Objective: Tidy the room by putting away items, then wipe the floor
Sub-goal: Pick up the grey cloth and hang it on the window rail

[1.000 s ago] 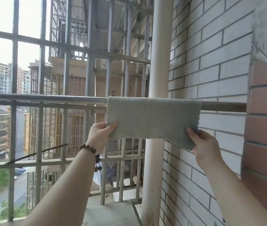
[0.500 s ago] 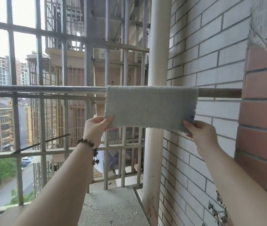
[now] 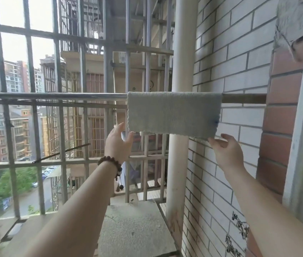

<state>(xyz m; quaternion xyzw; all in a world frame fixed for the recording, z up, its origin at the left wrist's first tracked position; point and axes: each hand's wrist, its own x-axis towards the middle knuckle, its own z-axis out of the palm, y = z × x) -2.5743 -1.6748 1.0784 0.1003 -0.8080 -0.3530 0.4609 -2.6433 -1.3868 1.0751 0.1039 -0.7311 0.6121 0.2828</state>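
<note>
A pale grey cloth (image 3: 172, 114) hangs folded over a horizontal metal rail (image 3: 54, 96), in front of a white pipe. My left hand (image 3: 118, 143), with a bead bracelet on its wrist, is at the cloth's lower left corner; its fingers are relaxed and the thumb tip just touches the corner. My right hand (image 3: 226, 153) sits just under the lower right corner with loosely spread fingers that grip nothing.
A white vertical pipe (image 3: 181, 52) runs behind the cloth. The white brick wall (image 3: 230, 62) and a red brick column (image 3: 280, 127) close the right side. Metal window bars (image 3: 59, 127) fence the front. A concrete ledge (image 3: 134, 229) lies below.
Both hands pinched the cloth's lower corners before; now they have let go and dropped slightly below the hem. The cloth hangs straight on the rail.
</note>
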